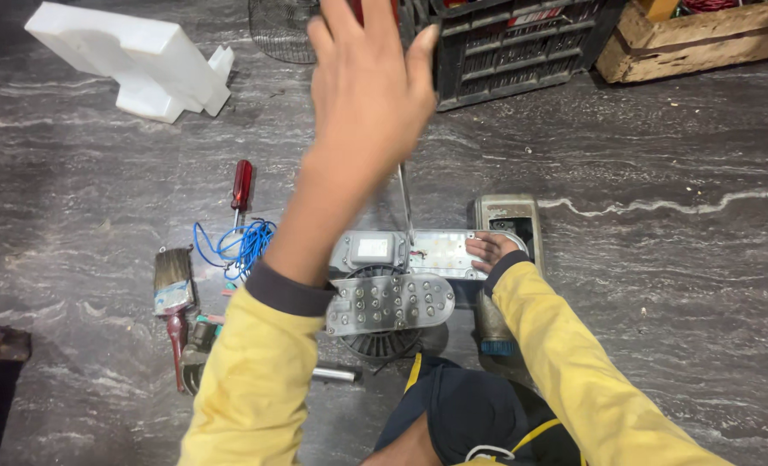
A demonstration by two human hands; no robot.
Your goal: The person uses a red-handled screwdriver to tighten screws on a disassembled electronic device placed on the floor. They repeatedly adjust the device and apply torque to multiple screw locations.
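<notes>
My left hand (368,86) is raised high, in front of a black plastic crate (522,47). It grips the top of a long screwdriver whose thin metal shaft (406,203) runs down to a flat grey metal appliance body (418,253) on the floor. A bit of red handle shows above my fingers. My right hand (491,250) rests on the right end of that metal body, fingers curled on its edge. Just in front of the body, a metal plate with several round studs (390,302) lies over a round dark vented part (382,343).
On the floor to the left lie a red-handled screwdriver (242,185), a coil of blue wire (241,244), a paintbrush (173,289) and pliers (197,349). A white foam block (138,59) sits far left, a wire fan grille (282,30) at the top, a wooden crate (703,39) far right.
</notes>
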